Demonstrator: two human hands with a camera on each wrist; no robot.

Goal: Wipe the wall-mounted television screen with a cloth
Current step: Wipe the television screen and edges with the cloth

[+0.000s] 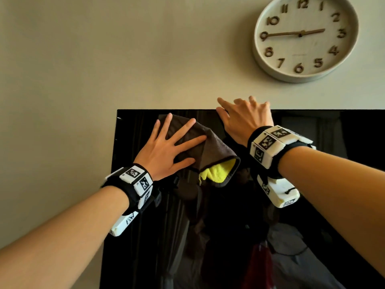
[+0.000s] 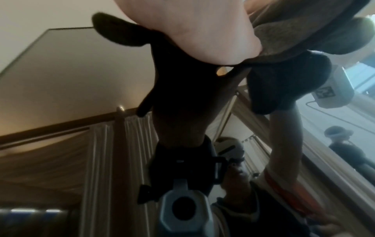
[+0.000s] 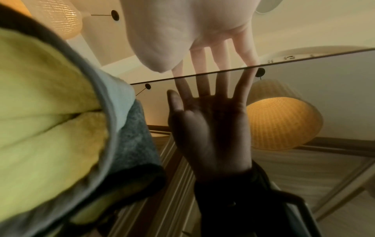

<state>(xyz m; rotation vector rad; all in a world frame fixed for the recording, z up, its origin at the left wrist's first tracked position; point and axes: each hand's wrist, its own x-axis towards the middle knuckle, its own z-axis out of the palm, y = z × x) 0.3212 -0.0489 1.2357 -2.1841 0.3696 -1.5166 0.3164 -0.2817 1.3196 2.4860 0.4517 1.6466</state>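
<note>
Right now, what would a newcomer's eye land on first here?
Probably the left hand, spread flat, pressing a grey cloth with a yellow inner side against the top-left part of the black television screen. Next, the right hand at the screen's top edge, and the round wall clock above it.

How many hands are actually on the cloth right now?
1. The left hand presses flat with spread fingers on the cloth against the television screen. The right hand is off the cloth, open at the screen's top edge.

Black wristbands (image 1: pixel 133 190) with white marker blocks
</note>
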